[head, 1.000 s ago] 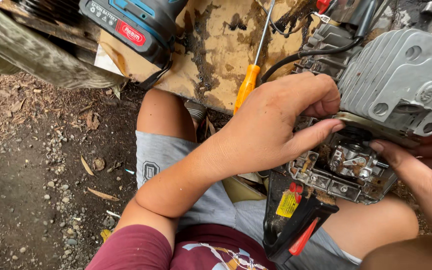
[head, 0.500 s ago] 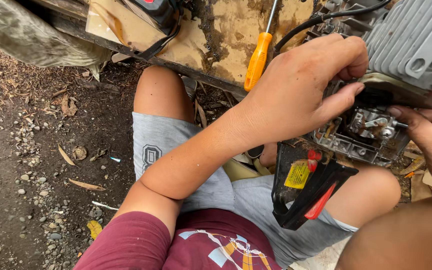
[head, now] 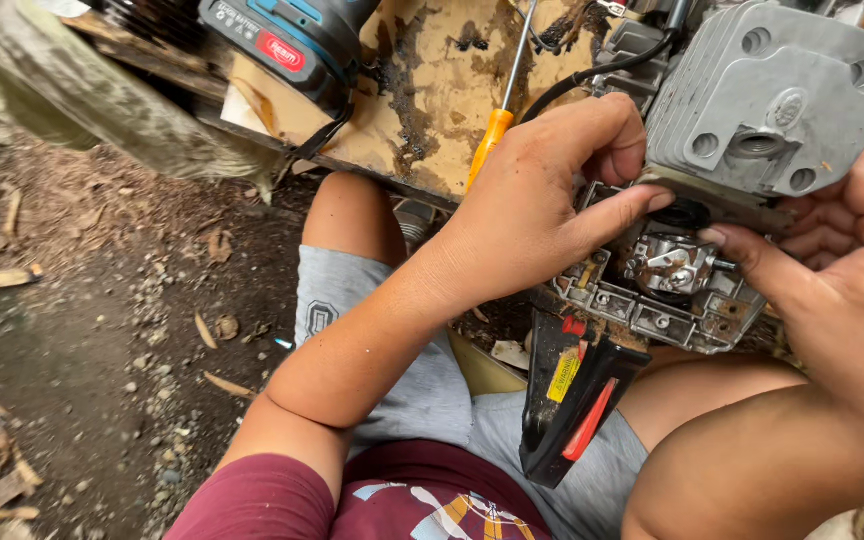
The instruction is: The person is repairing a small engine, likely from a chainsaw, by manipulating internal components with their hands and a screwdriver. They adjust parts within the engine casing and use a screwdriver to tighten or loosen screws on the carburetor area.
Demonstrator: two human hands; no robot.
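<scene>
A partly stripped chainsaw engine sits at the edge of a worn wooden bench [head: 432, 70], over my lap. Its grey finned cylinder [head: 772, 100] is on top, the bare metal carburettor [head: 667, 265] lies below it, and the black rear handle with a red trigger [head: 577, 400] hangs down. My left hand [head: 537, 205] grips the engine from the left, its forefinger stretched onto a black part just above the carburettor. My right hand [head: 832, 270] holds the engine from the right, its thumb tip touching the carburettor's side.
A screwdriver with an orange handle [head: 490, 140] lies on the bench behind my left hand. A blue and black battery tool [head: 282, 40] rests at the bench's back left. Dirt ground with wood chips [head: 82, 350] spreads to the left of my knees.
The view has swung a little and moved closer. My right thumb has come in against the carburettor. My left hand keeps its hold with the forefinger stretched out.
</scene>
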